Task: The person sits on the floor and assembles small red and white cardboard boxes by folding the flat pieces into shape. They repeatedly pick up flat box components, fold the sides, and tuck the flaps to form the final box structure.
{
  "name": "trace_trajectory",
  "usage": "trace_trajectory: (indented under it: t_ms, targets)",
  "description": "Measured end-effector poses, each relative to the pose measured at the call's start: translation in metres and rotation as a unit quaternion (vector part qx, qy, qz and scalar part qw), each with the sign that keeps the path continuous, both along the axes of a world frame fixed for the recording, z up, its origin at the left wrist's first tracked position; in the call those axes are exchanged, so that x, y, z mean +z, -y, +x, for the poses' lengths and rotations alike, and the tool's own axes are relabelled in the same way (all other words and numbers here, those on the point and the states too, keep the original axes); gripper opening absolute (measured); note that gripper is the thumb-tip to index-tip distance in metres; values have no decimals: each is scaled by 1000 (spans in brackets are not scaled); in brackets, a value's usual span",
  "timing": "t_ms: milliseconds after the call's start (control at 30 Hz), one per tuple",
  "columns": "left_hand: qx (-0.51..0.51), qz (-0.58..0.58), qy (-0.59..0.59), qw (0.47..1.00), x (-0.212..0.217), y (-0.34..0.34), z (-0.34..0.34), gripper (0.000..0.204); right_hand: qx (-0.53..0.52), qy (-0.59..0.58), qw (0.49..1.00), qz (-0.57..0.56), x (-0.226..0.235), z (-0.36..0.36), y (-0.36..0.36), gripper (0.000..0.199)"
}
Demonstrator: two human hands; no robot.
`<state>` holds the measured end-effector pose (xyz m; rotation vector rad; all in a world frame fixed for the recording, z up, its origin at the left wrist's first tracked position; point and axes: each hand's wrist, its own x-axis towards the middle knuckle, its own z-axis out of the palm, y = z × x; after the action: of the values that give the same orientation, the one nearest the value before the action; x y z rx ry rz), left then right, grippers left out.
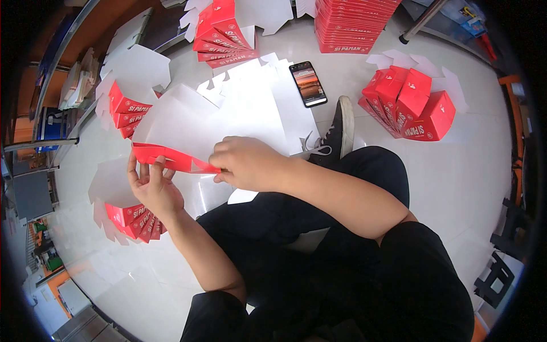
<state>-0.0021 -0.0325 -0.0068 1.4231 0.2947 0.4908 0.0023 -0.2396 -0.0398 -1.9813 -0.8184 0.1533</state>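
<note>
On floor before knees: carton blank (188, 137), white side up, red flap folded. Left hand (151, 185) pinches flap at 9 o'clock end; right hand (245, 162) closed, pressing fold at 3 o'clock. Phone (307, 84) at 1 o'clock, well apart.

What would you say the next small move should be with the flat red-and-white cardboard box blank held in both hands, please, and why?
Probably press the fold down along its length. The left hand props the red-and-white cardboard box blank from below, the right hand pinches the red flap's other end, and the flap looks only partly turned over the white panel, unlike the folded red cardboard boxes on the floor.
</note>
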Motion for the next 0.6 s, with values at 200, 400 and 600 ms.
trace_trajectory:
  t_ms: [200,400,600]
  targets:
    - [28,36,-20,999,-4,16,2,61,79,136,984,-88,8,-7,1,18]
    - [-70,134,46,987,-6,16,2,65,-90,-160,983,-18,11,5,1,21]
    - [-138,294,87,942,-6,36,-3,66,-147,27,986,-68,-9,-11,-8,21]
